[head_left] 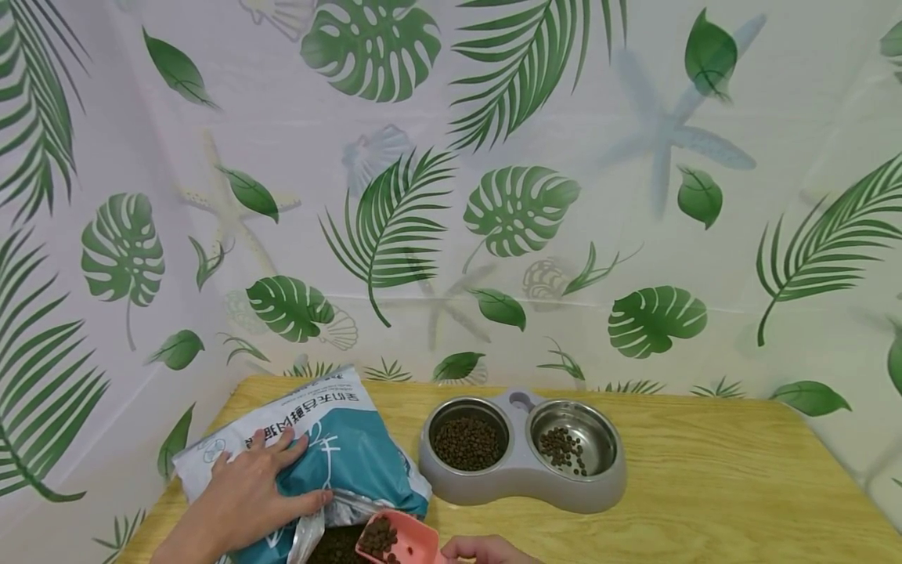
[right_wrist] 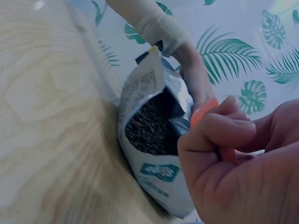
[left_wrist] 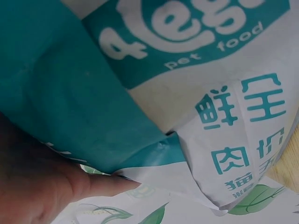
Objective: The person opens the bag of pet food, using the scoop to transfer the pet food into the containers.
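A white and teal bag of pet food (head_left: 352, 439) lies on its side at the table's left, its mouth toward the near edge, brown kibble inside. My left hand (head_left: 247, 489) rests on top of the bag, fingers spread and thumb near the mouth's edge. A pink scoop (head_left: 423, 536) with some kibble in it is at the bag's mouth. My right hand (right_wrist: 233, 149) grips the scoop's handle; only a small part of that hand shows at the bottom of the head view.
Right of the bag stands a grey double feeder (head_left: 521, 489) with two steel bowls. The left bowl holds much kibble (head_left: 465, 443); the right one has a small amount. A leaf-patterned sheet (head_left: 451, 235) hangs behind the wood-grain table (head_left: 719, 486).
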### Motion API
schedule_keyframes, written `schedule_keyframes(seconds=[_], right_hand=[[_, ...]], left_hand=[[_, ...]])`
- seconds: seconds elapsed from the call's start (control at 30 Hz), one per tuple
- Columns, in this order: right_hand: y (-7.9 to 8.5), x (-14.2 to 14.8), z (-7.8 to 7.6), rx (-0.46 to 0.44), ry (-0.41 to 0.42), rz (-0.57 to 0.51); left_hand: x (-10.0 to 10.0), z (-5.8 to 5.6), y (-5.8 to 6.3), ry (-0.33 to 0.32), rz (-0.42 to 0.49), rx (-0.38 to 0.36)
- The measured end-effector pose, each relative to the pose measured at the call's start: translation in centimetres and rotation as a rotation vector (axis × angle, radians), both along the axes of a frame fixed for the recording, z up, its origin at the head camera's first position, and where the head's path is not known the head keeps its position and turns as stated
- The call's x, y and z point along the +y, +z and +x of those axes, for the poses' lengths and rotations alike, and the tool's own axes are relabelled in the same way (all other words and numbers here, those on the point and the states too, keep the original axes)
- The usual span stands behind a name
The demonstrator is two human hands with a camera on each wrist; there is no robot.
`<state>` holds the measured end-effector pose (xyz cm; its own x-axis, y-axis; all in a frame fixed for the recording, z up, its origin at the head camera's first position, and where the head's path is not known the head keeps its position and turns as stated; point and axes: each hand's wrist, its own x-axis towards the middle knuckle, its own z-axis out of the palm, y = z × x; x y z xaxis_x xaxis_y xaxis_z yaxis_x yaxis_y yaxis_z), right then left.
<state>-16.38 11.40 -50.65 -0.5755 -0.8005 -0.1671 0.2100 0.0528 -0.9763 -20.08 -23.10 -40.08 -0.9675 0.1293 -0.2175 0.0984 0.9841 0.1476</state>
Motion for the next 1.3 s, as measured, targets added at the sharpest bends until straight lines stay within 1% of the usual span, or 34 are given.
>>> schedule_keyframes(seconds=[0.03,0.07,0.1,0.13,0.17,0.2,0.23,0.33,0.43,0.5,0.6,0.7,0.73,0.83,0.87,0.97,1.07,1.17,1.3], right_hand=[[2.7,0.4,0.6,-0.046,0.027,-0.042],[4.9,0.8,1.1,-0.108,0.016,-0.047],[5.9,1.2,1.2,-0.132,0.014,-0.073],[6.3,1.6,1.1,-0.164,0.006,-0.094],[6.4,2.1,1.0,-0.174,-0.024,-0.089],[6.1,2.7,0.6,-0.177,-0.043,-0.116],[5.9,3.2,0.3,-0.176,-0.079,-0.105],[6.1,5.2,-0.6,-0.099,-0.2,-0.044],[7.3,7.3,-1.4,-0.016,-0.342,0.082],[7.6,8.8,-2.1,0.029,-0.438,0.177],[7.8,10.9,-3.0,0.099,-0.547,0.304],[7.6,12.7,-3.7,0.174,-0.631,0.432],[7.5,13.3,-3.8,0.206,-0.651,0.473],[7.1,14.8,-4.0,0.349,-0.686,0.618],[6.9,15.2,-4.0,0.407,-0.69,0.672],[6.5,16.2,-4.1,0.623,-0.676,0.814],[6.0,16.7,-4.1,0.809,-0.663,0.884],[5.5,16.8,-4.1,0.919,-0.657,0.925],[5.3,16.8,-4.1,0.993,-0.642,1.005]], left_hand=[[0.0,0.0,0.0,0.001,-0.002,0.002],[0.0,0.0,0.0,0.003,-0.003,0.004],[0.0,0.0,0.0,0.005,-0.003,0.005],[0.0,-0.1,-0.1,0.007,-0.001,0.005],[-0.1,-0.1,-0.1,0.008,0.001,0.006],[-0.1,-0.2,-0.1,0.009,0.004,0.006],[-0.1,-0.2,-0.1,0.01,0.005,0.005],[-0.1,-0.4,0.0,0.008,0.014,0.006],[0.0,-0.6,0.0,0.004,0.019,0.004],[0.0,-0.6,0.0,0.004,0.025,0.0],[-0.1,-0.6,0.0,0.007,0.029,-0.003],[-0.2,-0.5,-0.1,0.011,0.039,-0.007],[-0.2,-0.5,-0.1,0.011,0.041,-0.007],[-0.1,-0.5,-0.2,0.004,0.046,-0.006],[-0.1,-0.5,-0.2,0.002,0.043,-0.003],[0.0,-0.4,-0.2,0.007,0.027,0.007],[0.0,-0.3,-0.2,0.021,0.0,0.025],[0.0,-0.2,-0.2,0.023,-0.014,0.049],[0.0,-0.3,-0.3,0.012,-0.012,0.082]])
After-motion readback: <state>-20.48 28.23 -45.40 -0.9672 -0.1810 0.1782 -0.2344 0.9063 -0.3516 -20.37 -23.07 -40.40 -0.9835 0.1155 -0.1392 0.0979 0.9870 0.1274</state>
